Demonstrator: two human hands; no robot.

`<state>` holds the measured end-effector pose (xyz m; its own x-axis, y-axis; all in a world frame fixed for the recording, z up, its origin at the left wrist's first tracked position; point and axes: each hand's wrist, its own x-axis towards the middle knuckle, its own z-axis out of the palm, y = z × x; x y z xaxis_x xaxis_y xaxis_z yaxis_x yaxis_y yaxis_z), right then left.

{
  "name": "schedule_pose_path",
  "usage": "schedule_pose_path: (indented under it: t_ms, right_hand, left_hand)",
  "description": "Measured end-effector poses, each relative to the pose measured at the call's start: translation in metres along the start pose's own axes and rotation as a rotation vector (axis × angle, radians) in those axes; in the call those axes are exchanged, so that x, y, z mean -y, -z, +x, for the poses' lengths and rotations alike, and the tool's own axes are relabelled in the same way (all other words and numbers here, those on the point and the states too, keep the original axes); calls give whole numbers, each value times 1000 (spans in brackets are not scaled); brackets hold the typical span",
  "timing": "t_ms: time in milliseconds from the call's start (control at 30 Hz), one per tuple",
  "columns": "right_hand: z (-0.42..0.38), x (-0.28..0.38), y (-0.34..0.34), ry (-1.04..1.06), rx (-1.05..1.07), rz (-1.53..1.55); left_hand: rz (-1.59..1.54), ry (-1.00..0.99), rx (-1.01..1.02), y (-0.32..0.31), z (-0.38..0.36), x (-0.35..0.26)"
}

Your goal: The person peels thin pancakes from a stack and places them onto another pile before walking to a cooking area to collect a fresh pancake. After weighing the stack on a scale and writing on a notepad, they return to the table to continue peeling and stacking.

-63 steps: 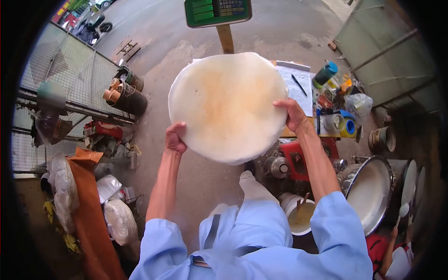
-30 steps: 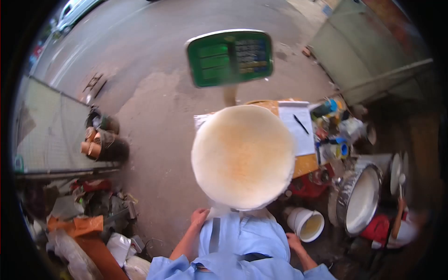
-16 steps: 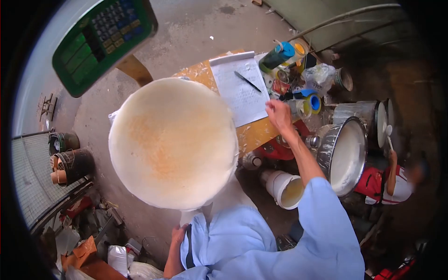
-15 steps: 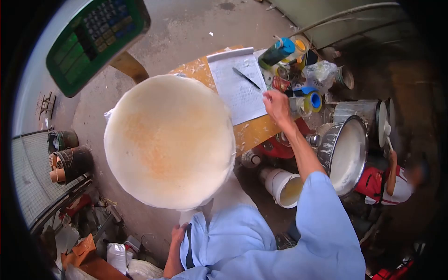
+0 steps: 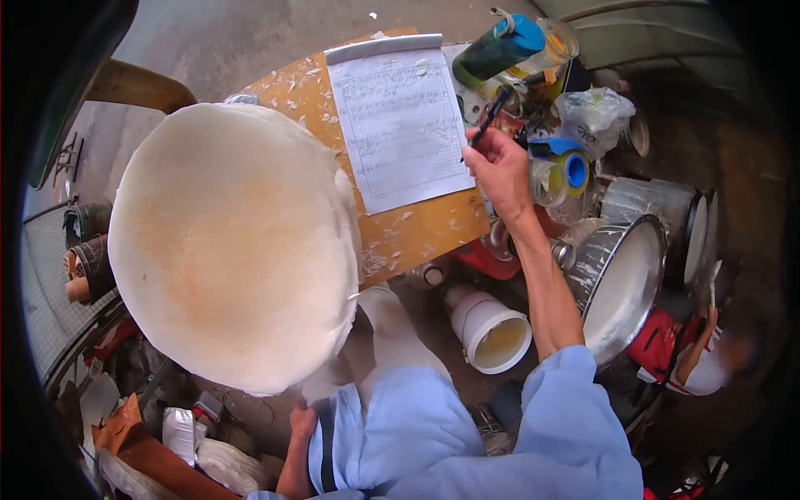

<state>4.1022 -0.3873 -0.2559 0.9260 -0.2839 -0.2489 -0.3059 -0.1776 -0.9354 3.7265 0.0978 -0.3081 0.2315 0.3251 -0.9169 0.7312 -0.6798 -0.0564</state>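
Observation:
A black pen (image 5: 488, 119) is pinched between the fingers of my right hand (image 5: 502, 173), held at the right edge of a handwritten paper pad (image 5: 400, 125). The pad lies on a wooden table (image 5: 417, 242) scattered with white flakes. My left hand (image 5: 303, 418) hangs low beside my blue clothing, its fingers mostly hidden. Left of the pad is a stack of large, round, whitish sheets (image 5: 233, 250) with a browned middle.
Behind my right hand are a green bottle with a blue lid (image 5: 500, 50), a plastic bag (image 5: 593, 117) and a tape roll (image 5: 575, 169). A white bucket (image 5: 497, 342) and a large basin (image 5: 621, 287) stand at the right. Another person (image 5: 704, 362) is beyond.
My right hand has picked up the pen, which lay on the pad before. The view has shifted, and the scale display has mostly left it at the upper left.

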Motion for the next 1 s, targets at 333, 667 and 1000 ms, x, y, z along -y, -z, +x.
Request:
schedule_pose_path:
  t_ms: [333,667,1000]
  right_hand:
    - [2,-68,-22,234,-232,-57]
    - [3,-90,-29,481,-309,-115]
    - [6,-92,-29,519,-307,-219]
  left_hand:
    - [-40,-18,34,-22,11,21]
    - [18,-10,-65,-30,4,7]
    - [-46,15,79,-20,-1,-10]
